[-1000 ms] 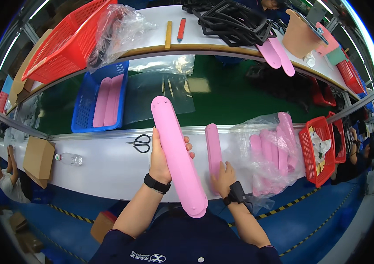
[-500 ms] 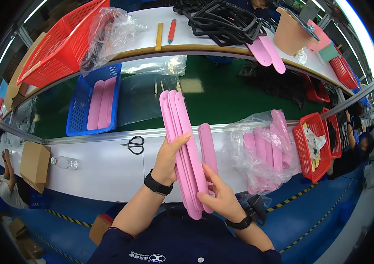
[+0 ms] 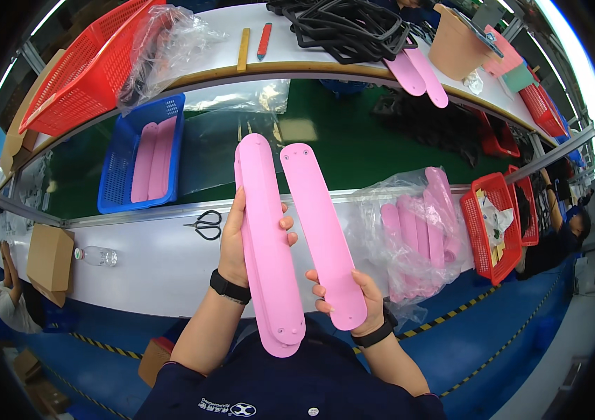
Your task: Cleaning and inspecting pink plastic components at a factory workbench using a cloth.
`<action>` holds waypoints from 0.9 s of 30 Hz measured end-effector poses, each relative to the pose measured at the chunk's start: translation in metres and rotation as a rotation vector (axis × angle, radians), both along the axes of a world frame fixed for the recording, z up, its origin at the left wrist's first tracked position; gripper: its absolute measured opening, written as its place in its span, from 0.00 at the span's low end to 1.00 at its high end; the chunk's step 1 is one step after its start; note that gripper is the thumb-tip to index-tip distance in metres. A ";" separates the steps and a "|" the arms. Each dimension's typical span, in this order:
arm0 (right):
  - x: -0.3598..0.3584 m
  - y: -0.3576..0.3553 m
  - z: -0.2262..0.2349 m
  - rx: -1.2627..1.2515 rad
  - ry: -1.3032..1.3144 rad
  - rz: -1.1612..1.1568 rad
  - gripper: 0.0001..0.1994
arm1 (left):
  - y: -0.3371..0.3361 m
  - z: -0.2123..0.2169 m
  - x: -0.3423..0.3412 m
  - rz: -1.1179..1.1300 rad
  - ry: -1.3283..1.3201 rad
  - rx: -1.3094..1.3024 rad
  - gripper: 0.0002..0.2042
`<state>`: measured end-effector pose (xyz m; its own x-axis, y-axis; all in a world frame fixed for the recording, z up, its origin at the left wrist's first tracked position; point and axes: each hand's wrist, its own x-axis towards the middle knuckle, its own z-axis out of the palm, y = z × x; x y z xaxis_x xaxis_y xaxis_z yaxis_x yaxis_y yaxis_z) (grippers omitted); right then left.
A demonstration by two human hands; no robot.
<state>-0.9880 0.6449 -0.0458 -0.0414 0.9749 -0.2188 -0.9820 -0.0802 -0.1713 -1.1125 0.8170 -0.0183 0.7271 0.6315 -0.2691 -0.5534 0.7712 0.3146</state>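
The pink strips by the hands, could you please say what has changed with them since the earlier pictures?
The right hand has moved from the bench to the stack, then rightward, and now holds one strip apart from it. The left hand kept hold of the stack, turning it edge-on, then flat again. The unbagged strip on the bench has gone from view, perhaps hidden. Scissors, bottle and blue basket stayed put.

Worktop (image 3: 150, 273): black-handled scissors (image 3: 208, 225) near far edge; capped clear bottle (image 3: 98, 257) toward left end, beside cardboard box (image 3: 50, 257). Red basket (image 3: 473, 234) at right end.
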 end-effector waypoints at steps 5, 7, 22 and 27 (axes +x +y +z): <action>-0.001 -0.002 -0.007 0.044 -0.017 0.012 0.26 | 0.000 -0.002 -0.001 0.011 0.057 0.022 0.24; 0.000 -0.001 -0.012 0.055 -0.035 0.015 0.26 | 0.000 -0.003 -0.004 0.009 0.054 0.026 0.24; 0.013 -0.005 -0.163 -0.629 -2.568 0.230 0.35 | 0.005 -0.005 -0.009 0.036 0.044 0.057 0.21; 0.008 0.019 -0.056 -0.461 -1.452 0.229 0.31 | 0.004 -0.010 -0.010 0.044 0.065 0.095 0.21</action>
<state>-0.9802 0.6637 -0.1019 0.3322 0.8162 -0.4727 0.0442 -0.5141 -0.8566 -1.1225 0.8209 -0.0281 0.6811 0.6875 -0.2521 -0.5621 0.7115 0.4217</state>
